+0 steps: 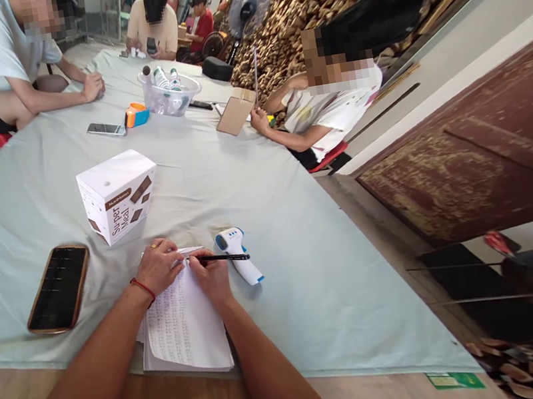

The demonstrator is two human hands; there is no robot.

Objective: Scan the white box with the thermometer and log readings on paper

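Note:
A notebook (188, 326) with handwritten lines lies at the near edge of the table, its top page slightly curled. My right hand (211, 277) is closed around a black pen (225, 257), resting at the upper right of the page. Across the upper left of the notebook lies my left hand (159, 265), fingers stretched over the paper, a red cord on its wrist. Just right of the notebook is a white and blue infrared thermometer (240, 256). A white box (119, 196) with brown print stands beyond my left hand, and a phone (59, 288) lies to the left.
Farther up the cloth-covered table (313, 300) are a clear plastic basin (172, 96) holding bottles, an orange and blue roll (136, 115), another phone (106, 129) and a brown cardboard piece (235, 115). Several people sit around. A fan (249, 7) stands before a wood pile (316, 3).

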